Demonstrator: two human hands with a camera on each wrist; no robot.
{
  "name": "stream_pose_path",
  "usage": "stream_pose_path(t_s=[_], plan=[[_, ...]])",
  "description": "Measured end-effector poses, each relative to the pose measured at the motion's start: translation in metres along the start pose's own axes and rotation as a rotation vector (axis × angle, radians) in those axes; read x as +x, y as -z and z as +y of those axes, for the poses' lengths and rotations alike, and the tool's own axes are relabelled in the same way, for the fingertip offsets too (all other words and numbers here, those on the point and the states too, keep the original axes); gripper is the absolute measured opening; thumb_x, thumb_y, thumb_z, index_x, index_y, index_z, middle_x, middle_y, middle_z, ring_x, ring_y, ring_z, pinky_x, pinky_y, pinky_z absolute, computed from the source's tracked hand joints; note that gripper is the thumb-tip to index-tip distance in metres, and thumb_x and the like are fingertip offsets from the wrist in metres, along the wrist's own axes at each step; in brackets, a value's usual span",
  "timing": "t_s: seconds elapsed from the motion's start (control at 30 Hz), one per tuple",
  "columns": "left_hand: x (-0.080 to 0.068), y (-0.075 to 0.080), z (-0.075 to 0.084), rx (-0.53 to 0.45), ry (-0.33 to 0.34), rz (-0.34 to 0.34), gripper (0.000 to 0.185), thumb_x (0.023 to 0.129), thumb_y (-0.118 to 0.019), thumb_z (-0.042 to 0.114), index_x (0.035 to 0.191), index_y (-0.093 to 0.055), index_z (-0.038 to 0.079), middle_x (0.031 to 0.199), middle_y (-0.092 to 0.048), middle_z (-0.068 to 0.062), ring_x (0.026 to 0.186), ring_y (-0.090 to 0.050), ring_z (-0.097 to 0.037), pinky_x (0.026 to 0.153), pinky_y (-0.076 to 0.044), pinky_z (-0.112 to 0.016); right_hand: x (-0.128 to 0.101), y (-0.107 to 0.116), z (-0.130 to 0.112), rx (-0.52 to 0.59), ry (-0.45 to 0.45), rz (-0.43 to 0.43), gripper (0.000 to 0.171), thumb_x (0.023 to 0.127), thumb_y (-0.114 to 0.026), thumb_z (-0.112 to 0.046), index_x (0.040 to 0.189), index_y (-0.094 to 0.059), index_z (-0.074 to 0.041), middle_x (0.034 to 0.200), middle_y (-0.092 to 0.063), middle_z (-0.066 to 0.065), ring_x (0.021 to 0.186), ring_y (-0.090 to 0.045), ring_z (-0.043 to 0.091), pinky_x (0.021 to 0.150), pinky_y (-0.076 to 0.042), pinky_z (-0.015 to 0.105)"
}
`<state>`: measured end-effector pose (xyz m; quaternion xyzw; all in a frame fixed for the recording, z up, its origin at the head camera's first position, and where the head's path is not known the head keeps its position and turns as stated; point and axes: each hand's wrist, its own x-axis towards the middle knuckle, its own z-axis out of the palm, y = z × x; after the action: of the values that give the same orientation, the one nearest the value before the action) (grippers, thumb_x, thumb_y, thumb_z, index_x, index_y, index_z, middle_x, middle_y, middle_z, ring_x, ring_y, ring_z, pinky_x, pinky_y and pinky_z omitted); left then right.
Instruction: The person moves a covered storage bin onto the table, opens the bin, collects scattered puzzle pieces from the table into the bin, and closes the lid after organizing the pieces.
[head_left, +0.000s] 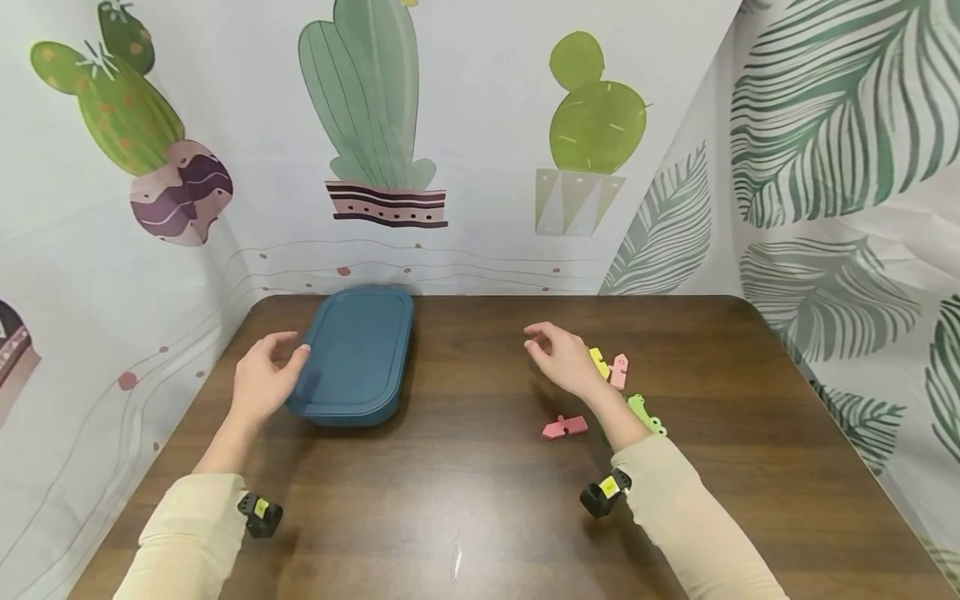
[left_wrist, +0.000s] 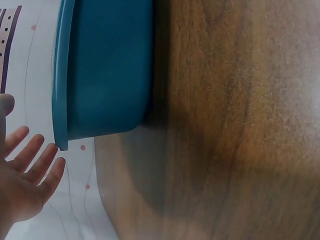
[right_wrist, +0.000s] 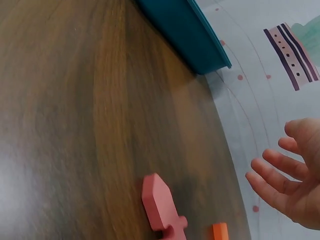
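Teal tub (head_left: 352, 354) sits upside down at the back left of the surface (head_left: 480, 500); my left hand (head_left: 262, 379) hovers just beside it, fingers loose. My right hand (head_left: 558, 354), also spread and holding nothing, hovers near the scattered blocks (head_left: 564, 427). None picked up yet.

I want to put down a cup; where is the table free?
Bare wood lies between the blue plastic tray and the pink puzzle piece, and along the near edge. It is crowded beside the right hand, among small coloured pieces.
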<state>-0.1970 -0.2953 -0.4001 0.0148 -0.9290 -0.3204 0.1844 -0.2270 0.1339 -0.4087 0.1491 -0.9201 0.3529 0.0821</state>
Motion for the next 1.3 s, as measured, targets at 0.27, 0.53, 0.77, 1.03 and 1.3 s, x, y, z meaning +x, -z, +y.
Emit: stream_pose_path(t_s=[0.27, 0.53, 0.77, 1.03, 1.3], plan=[[-0.002, 0.001, -0.009, -0.058, 0.126, 0.005, 0.042, 0.091, -0.051, 0.038, 0.116, -0.059, 0.005, 0.109, -0.065, -0.016, 0.095, -0.063, -0.03, 0.065, -0.043, -0.013, 0.002, -0.021, -0.01, 0.052, -0.043, -0.037, 0.028, 0.09, -0.056, -0.021, 0.114, -0.06, -0.009, 0.092, -0.065, 0.002, 0.081, -0.063, 0.015, 0.068, -0.049, 0.033], [-0.004, 0.001, -0.014, -0.048, 0.194, -0.028, 0.043, 0.091, -0.049, 0.04, 0.118, -0.059, 0.007, 0.119, -0.061, -0.013, 0.101, -0.062, -0.031, 0.066, -0.045, -0.023, 0.001, -0.04, -0.018, 0.096, -0.083, -0.055, 0.028, 0.09, -0.055, -0.022, 0.114, -0.061, -0.009, 0.09, -0.065, 0.0, 0.084, -0.063, 0.015, 0.069, -0.049, 0.033], [-0.005, 0.001, -0.018, -0.059, 0.251, -0.047, 0.043, 0.092, -0.048, 0.038, 0.12, -0.058, 0.006, 0.123, -0.058, -0.014, 0.104, -0.06, -0.033, 0.072, -0.044, -0.029, 0.003, -0.053, -0.026, 0.147, -0.106, -0.074, 0.028, 0.091, -0.055, -0.022, 0.114, -0.06, -0.008, 0.091, -0.066, 0.001, 0.081, -0.063, 0.014, 0.067, -0.05, 0.03], [-0.007, 0.0, -0.025, -0.049, 0.306, -0.063, 0.043, 0.092, -0.047, 0.04, 0.119, -0.059, 0.009, 0.118, -0.062, -0.013, 0.088, -0.059, -0.007, 0.075, -0.041, -0.028, 0.005, -0.064, -0.039, 0.192, -0.102, -0.141, 0.031, 0.092, -0.054, -0.022, 0.118, -0.058, -0.007, 0.099, -0.066, 0.003, 0.091, -0.065, 0.018, 0.075, -0.052, 0.033], [-0.006, -0.001, -0.03, -0.049, 0.317, -0.052, 0.042, 0.091, -0.049, 0.042, 0.116, -0.061, 0.011, 0.109, -0.065, -0.012, 0.07, -0.046, 0.014, 0.069, -0.041, -0.024, 0.008, -0.076, -0.056, 0.218, -0.112, -0.202, 0.035, 0.093, -0.053, -0.025, 0.12, -0.055, -0.004, 0.103, -0.066, 0.007, 0.077, -0.067, 0.019, 0.064, -0.052, 0.027]])
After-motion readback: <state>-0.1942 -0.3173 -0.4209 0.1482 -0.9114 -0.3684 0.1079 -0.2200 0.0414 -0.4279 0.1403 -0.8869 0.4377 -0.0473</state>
